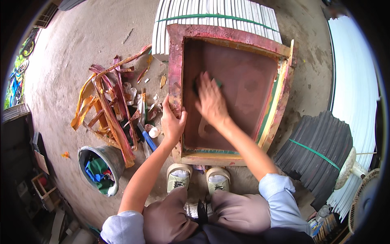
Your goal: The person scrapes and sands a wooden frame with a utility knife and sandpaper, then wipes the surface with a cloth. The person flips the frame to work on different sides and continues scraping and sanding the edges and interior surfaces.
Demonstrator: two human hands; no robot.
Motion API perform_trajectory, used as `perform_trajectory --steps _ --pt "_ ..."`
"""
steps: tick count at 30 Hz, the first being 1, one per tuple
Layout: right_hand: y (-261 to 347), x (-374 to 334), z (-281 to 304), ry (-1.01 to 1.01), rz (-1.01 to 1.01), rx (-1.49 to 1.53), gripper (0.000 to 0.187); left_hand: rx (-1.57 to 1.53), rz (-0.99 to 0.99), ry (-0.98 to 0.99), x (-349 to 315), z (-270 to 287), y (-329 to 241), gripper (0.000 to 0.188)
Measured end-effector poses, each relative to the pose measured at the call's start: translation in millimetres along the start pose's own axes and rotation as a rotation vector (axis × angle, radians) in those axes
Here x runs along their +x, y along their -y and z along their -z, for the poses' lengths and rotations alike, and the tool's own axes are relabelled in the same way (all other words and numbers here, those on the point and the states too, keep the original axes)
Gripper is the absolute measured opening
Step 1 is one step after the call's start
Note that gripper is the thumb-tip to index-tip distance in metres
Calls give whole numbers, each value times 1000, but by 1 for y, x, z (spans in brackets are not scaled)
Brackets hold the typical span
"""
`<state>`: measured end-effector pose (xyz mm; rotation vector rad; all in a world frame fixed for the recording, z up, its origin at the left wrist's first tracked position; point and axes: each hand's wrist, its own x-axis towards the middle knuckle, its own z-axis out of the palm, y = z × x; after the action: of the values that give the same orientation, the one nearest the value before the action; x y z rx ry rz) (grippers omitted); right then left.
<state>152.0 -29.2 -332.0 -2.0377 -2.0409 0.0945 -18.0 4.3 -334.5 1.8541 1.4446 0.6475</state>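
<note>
A wooden screen-printing frame [175,69], stained red and pink, leans over a strapped white stack at its far end. Its near end is by my feet. Reddish-brown mesh [243,101] fills it. My left hand [172,124] grips the frame's left side, fingers along the wood. My right hand [212,99] lies flattened on the mesh in the upper left part, pressing down a dark green cloth [219,83]. Only bits of this cloth show at the hand's edges; most of it is hidden under the fingers and palm.
Left of the frame lie torn orange and red tape strips [109,114], a blue-handled cutter [148,138] and a small white bottle [154,132]. A bucket of rags [118,160] stands nearer me. White strapped sheets [219,9] lie beyond; a dark strapped stack [317,142] is at right.
</note>
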Motion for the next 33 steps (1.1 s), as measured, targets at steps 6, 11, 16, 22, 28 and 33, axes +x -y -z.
perform_trajectory --steps 6,11,16,22,28,33 --pt "-47 -63 1 -133 -165 -149 72 -8 8 -4 1 2 3 70" --pt "-37 20 18 -266 -214 -133 67 -21 48 27 0 -4 -4 70" --pt "-6 -47 -10 8 77 -17 66 -45 -6 -8 1 -4 12 69" --pt "-100 -50 33 -278 -371 -191 63 -24 6 -32 -1 -3 -2 67" --pt "-20 -42 0 -138 -29 -16 67 95 -207 -166 6 -2 11 65" --pt "-36 -117 -6 -19 -17 -153 70 -185 17 -12 5 0 -12 68"
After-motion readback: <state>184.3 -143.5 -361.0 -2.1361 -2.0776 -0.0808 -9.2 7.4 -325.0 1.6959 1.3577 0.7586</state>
